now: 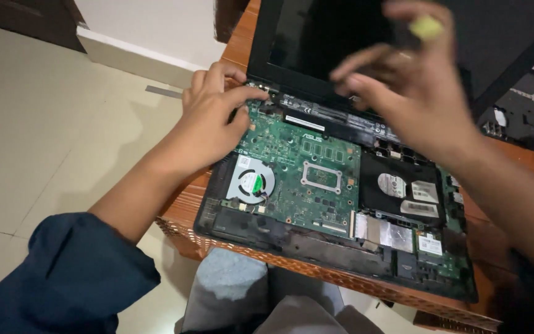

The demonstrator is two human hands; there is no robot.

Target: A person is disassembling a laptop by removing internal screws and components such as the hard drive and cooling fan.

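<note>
Already the laptop (335, 185) lies stripped on the wooden table (180, 216), its keyboard cover gone, with green circuit board (304, 167) and fan (250, 182) bare. The left hand (208, 120) presses curled fingertips at the left hinge (261, 89). The right hand (412, 80), blurred, hovers half-open over the screen (322, 37), holding nothing visible. Board, fan and screen remain attached.

Floor (44, 124) was pale cream tile with a soft sheen, and a white wall (149, 25) ran along the back with a light baseboard (131, 55). The reddish-brown wooden table (242, 37) had a patterned edge, and something dark stood in the top left corner (26, 18).
</note>
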